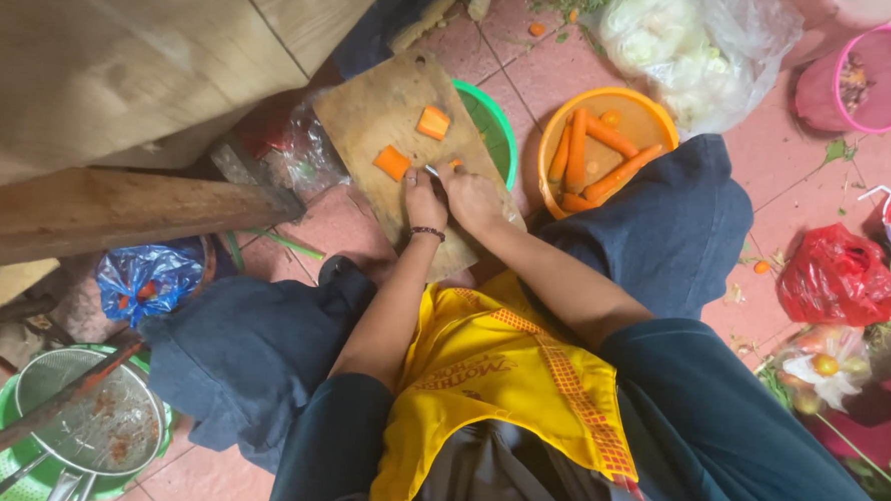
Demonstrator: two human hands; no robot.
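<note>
Hands over worn wooden cutting board [372,107]: left hand [425,200] & right hand [473,197], fingers curled shut on small orange carrot piece [453,165]. Two cut carrot chunks [413,142] lie nearby; whether a blade is held can't be told.

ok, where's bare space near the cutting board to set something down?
Free: the wooden cutting board's far-left corner, beyond the two orange carrot chunks; bare pink tile floor between the orange plastic bowl of carrots and the red plastic bag. Crowded: the board's near end, where the left hand and right hand work.
</note>
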